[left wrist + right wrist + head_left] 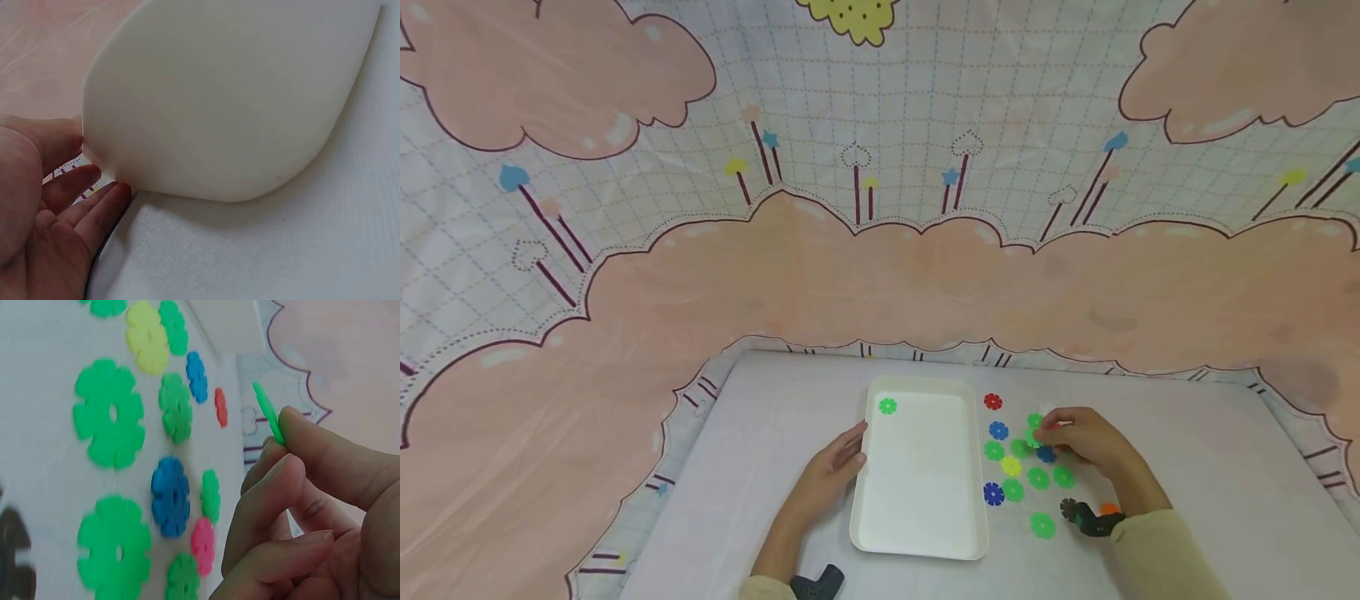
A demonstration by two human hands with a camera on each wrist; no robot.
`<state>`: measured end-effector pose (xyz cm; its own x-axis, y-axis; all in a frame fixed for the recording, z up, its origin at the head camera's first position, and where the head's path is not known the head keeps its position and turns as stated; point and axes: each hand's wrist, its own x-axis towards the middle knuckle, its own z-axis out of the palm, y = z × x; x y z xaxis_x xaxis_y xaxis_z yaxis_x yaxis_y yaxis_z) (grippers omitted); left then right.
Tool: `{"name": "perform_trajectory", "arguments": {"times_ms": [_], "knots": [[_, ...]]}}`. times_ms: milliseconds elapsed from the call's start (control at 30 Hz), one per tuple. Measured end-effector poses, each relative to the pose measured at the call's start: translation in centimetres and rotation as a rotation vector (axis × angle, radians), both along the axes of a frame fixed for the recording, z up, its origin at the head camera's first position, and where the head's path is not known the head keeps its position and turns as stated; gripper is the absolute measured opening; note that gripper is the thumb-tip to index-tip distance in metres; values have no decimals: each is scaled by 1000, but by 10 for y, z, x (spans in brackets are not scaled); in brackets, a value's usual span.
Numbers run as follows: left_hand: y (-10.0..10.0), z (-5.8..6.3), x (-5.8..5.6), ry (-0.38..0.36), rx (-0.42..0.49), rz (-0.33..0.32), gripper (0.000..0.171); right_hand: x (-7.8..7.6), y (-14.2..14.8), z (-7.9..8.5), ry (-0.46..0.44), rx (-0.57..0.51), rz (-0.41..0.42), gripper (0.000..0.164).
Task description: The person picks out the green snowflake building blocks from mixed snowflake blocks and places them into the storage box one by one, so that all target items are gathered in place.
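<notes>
A shallow white tray (917, 500) lies on the table, with one green notched snowflake disc (888, 406) inside at its far left corner. My left hand (829, 479) holds the tray's left rim; in the left wrist view thumb and fingertips meet the edge of the tray (219, 125). Over the scattered discs, my right hand (1093, 437) pinches a green disc (267, 409) between thumb and forefinger, raised above the table. Below it lie a blue disc (170, 497), a pink disc (203, 545) and several green ones.
Right of the tray lie a red disc (993, 402), a yellow disc (1012, 466), a dark blue disc (993, 494) and several green discs (1042, 526). An orange disc (1109, 508) and a dark brown disc (1067, 507) are beside the right wrist's black camera (1097, 522).
</notes>
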<state>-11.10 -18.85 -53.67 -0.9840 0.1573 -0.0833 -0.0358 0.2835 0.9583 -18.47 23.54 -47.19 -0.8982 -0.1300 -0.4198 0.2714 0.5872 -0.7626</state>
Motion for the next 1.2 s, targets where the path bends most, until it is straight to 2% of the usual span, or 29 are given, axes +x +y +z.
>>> {"name": "perform_trajectory", "arguments": {"times_ms": [233,433,1200], "knots": [[1,0,-1,3,8,-1,54,-6,-17,1,-9,-32,-3,24],[1,0,-1,0,22,-3,53,-11,-31,2,-12,-19,-9,22],[2,-1,-3,-20,-5,25,52,-21,-73,14,-14,-102,51,23]]}}
